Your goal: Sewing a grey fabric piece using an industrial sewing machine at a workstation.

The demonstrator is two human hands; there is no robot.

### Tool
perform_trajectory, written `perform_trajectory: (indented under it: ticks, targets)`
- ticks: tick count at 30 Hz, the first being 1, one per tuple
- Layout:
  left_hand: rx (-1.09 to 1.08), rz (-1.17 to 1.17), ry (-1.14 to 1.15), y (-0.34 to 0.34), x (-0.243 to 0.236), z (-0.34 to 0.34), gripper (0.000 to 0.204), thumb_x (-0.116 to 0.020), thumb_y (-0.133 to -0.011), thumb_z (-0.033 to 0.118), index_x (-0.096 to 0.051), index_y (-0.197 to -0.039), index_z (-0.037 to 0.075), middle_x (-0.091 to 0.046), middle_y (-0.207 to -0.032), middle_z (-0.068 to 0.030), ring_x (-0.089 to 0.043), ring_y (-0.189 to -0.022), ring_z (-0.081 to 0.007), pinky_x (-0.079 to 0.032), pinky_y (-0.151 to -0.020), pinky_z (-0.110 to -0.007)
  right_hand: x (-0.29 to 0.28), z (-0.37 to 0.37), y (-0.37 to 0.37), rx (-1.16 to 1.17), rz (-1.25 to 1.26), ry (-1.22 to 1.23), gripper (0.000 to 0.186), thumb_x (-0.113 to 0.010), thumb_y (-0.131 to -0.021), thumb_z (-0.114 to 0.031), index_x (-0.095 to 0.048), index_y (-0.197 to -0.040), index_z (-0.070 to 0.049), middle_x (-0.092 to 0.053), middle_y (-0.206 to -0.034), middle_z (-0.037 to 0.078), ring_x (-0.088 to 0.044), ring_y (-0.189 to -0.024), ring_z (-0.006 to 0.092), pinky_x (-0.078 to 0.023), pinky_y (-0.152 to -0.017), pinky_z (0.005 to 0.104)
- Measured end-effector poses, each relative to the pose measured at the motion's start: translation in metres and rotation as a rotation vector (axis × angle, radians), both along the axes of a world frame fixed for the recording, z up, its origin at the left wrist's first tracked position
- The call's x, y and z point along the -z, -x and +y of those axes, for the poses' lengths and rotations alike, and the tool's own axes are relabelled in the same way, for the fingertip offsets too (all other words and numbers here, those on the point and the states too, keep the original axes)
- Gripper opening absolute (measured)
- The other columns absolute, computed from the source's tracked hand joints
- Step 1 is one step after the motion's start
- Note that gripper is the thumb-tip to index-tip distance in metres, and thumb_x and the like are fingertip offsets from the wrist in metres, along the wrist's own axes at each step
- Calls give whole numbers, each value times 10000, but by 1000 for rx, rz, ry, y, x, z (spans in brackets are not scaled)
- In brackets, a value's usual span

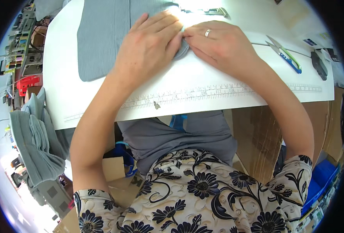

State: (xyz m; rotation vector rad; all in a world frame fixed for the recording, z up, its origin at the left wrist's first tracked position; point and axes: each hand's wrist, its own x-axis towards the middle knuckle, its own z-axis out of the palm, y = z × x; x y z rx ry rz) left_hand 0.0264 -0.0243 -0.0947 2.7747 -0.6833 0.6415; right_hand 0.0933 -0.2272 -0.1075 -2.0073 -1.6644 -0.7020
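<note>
A piece of grey ribbed fabric [98,42] lies on the white tabletop [218,73], its curled right edge between my two hands. My left hand [148,40] rests palm down on this fabric, fingers stretched out and the thumb towards the right hand. Closed in a pinch, my right hand [220,42] holds the fabric's edge, with a ring on one finger. The fingertips of both hands almost meet under a bright light. Just beyond them is a metal part [214,11], partly washed out by glare.
Scissors with blue and green handles [286,56] lie on the right, beside a dark grey object [319,64]. A printed ruler scale [203,93] runs along the near edge. Folded grey fabric [36,143] hangs at the left; a cardboard box [257,136] stands below the table.
</note>
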Motion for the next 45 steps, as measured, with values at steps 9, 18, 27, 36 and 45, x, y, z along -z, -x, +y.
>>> perform_trajectory:
  ticks: [9,18,27,36,45]
  targets:
    - [156,168,164,20,-10,21,265,-699,-880,200,-725,-1117,85,-701,-1181,-61,-623,-1187,-226,-404,-1102,-470,0,-17,5,49,355,-50,196,-648,-836,-137,-708,-1012,-74,-715,-965,63,-677,-902,260,-530,-815,373]
    - [198,3,169,19,-1,16,182,-728,-837,123,-748,-1008,64,-737,-1070,-55,-686,-1068,-205,-497,-1022,-416,-9,-15,12,-39,249,66,282,-675,-741,5,-718,-1009,-70,-638,-1006,69,-614,-914,259,-508,-763,369]
    - [275,-109,21,22,0,12,213,-757,-779,78,-740,-989,51,-729,-1090,-77,-677,-1095,-227,-526,-994,-400,-12,-21,10,-28,376,65,280,-663,-751,15,-711,-1018,-52,-649,-1024,72,-627,-942,265,-508,-790,361]
    - [273,11,21,25,-11,14,254,-752,-792,38,-744,-1046,37,-725,-1109,-89,-658,-1138,-257,-516,-1012,-423,-19,-13,20,10,235,95,316,-680,-735,37,-706,-1038,-48,-642,-1005,82,-630,-930,264,-518,-783,352]
    - [258,-62,4,-5,-2,23,204,-703,-871,92,-736,-1066,44,-726,-1098,-77,-673,-1094,-236,-526,-1002,-376,-20,-1,9,134,162,122,289,-646,-787,-1,-717,-1057,-75,-612,-944,91,-602,-888,264,-499,-767,368]
